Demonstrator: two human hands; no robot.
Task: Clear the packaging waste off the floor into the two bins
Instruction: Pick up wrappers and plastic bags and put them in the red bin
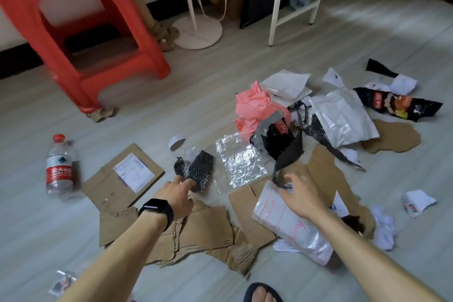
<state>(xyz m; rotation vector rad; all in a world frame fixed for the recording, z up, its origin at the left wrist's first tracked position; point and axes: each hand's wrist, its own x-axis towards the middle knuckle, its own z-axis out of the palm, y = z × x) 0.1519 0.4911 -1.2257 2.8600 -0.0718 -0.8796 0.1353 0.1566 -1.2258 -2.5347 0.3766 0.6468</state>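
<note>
Low centre, torn cardboard point(196, 228) lies flat, then mid-frame the left hand point(175, 195), fingers straight and together, touches the wrap point(198, 169), likely to lift it, the right hand point(302, 195) spreads over the mailer point(289, 225), more waste point(343, 117) heaped upper right, bins unseen

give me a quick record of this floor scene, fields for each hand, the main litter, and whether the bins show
left hand: left hand with fingertips on the black bubble wrap; grip unclear
right hand: right hand above the white mailer bag, fingers at the end of the black plastic strip; grip unclear
litter on floor: torn cardboard, silver foil sheet, pink plastic, water bottle
nearby: red stool
bins: none in view
</note>
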